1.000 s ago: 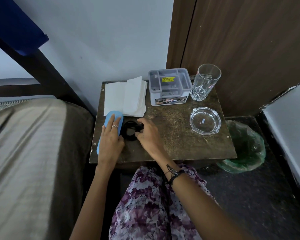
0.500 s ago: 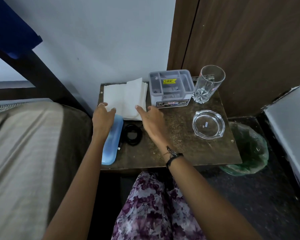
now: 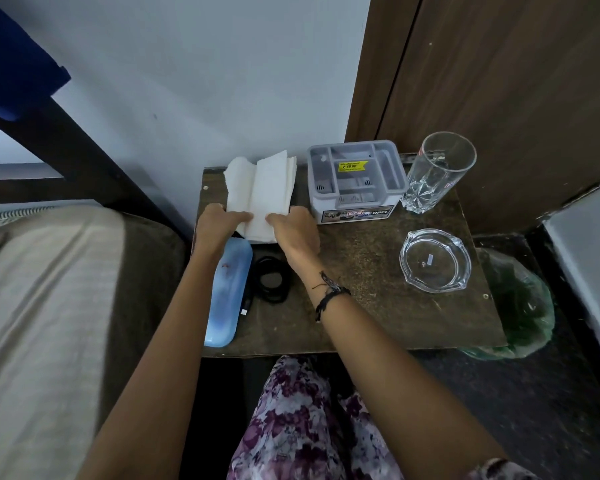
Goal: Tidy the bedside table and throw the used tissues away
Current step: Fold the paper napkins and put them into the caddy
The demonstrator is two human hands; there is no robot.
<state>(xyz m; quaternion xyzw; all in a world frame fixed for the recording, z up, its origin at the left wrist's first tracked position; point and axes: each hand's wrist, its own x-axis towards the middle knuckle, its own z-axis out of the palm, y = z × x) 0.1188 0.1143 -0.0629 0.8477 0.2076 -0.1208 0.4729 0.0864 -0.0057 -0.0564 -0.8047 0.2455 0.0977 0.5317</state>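
Both hands' grip: left hand, right hand pinch tissues.

Bedroom, bed beside small bedside table, lined bin
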